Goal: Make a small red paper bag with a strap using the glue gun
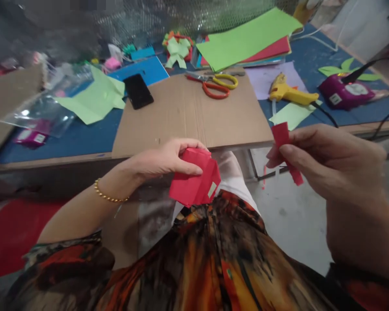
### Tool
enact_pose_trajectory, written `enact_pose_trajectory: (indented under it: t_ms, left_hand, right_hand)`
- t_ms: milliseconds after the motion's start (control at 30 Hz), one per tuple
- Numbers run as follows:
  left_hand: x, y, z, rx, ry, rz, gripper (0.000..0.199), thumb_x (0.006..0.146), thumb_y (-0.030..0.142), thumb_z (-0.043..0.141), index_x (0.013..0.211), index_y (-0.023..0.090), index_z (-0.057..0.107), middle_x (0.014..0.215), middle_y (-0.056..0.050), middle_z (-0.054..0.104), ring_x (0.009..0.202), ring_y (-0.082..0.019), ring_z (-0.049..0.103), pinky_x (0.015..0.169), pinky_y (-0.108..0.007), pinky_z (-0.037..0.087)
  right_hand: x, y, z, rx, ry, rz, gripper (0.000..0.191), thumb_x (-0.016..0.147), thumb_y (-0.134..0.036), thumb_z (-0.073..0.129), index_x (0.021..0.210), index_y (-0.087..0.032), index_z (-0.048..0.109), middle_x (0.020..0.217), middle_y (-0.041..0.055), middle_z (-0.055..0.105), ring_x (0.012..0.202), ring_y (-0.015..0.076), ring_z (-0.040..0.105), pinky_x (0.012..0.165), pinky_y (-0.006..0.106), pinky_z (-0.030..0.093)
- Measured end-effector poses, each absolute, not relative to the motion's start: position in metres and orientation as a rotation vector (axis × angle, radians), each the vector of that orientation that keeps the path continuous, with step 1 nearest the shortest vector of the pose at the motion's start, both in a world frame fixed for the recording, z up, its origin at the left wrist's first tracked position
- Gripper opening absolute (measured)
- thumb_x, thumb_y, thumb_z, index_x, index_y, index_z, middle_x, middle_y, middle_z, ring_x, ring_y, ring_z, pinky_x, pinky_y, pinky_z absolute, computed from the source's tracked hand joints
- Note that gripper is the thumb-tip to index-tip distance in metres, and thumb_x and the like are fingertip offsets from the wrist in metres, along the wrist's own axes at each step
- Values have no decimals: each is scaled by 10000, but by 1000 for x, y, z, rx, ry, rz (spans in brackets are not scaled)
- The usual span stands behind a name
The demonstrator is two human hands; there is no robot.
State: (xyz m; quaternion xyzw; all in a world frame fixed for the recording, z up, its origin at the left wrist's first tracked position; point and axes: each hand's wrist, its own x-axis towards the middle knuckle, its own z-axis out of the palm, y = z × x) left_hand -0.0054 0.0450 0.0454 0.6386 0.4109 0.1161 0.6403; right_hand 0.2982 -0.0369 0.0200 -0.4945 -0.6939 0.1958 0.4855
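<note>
My left hand (178, 162) is closed around a folded red paper house (194, 181), thumb on its near face, held above my lap. A small pale rectangle (212, 189) sits on one of its sides. Off to the right, my right hand (311, 155) pinches a short red paper strip (281, 134) between thumb and fingers, apart from the paper house. Beyond both hands lies a cardboard sheet (188, 121) at the table edge. Scissors (218, 84) with red and yellow handles rest on it, blades pointing left. A yellow glue gun (290, 93) lies on the right side of the table.
A black phone (138, 91) lies at the cardboard's left edge, beside crumpled light green paper (95, 95) and clear plastic wrap (40, 112). Green sheets (249, 39) are stacked at the back. A purple object (346, 90) with a black cable sits far right on the blue table (97, 134).
</note>
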Motion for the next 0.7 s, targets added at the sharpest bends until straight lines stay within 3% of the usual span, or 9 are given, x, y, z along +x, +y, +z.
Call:
enact_pose_trajectory:
  t_ms: [100,167,300,500,700]
  left_hand:
    - [-5,42,42,1515,887,212,330,692,230,879,1013,207,807,917,-62,803,769,-218,767,643,-288,595]
    - [-5,40,43,1588,880,170,338,676,202,891,1008,219,832,903,-53,803,775,-220,769,652,-284,592]
    - [-3,33,39,1671,926,93,350,600,128,923,923,241,854,808,-8,765,785,-224,761,699,-291,595]
    - [5,21,24,1534,931,134,270,656,173,858,919,239,849,901,-22,778,830,-229,758,707,-291,574]
    - [9,11,21,1488,925,190,285,685,226,849,970,239,847,960,-47,802,811,-229,757,683,-301,565]
  right_hand:
    - [294,-37,26,-1121,-1878,220,162,1011,-147,689,1064,-250,801,851,8,835,728,124,780,671,261,596]
    - [288,-34,27,-1035,-1981,97,241,1027,-118,633,983,-282,804,914,5,852,805,136,793,735,304,582]
    - [274,-31,18,-921,-2041,9,303,1053,-169,601,884,-337,788,936,-22,855,832,158,790,886,407,545]
    - [261,-38,-13,-782,-1994,-49,263,1092,-253,581,1014,-377,800,1041,-13,848,1046,245,781,951,480,527]
    - [263,-43,-29,-1218,-2087,-62,304,1102,-311,575,890,-344,792,1064,11,845,1215,277,713,1146,566,454]
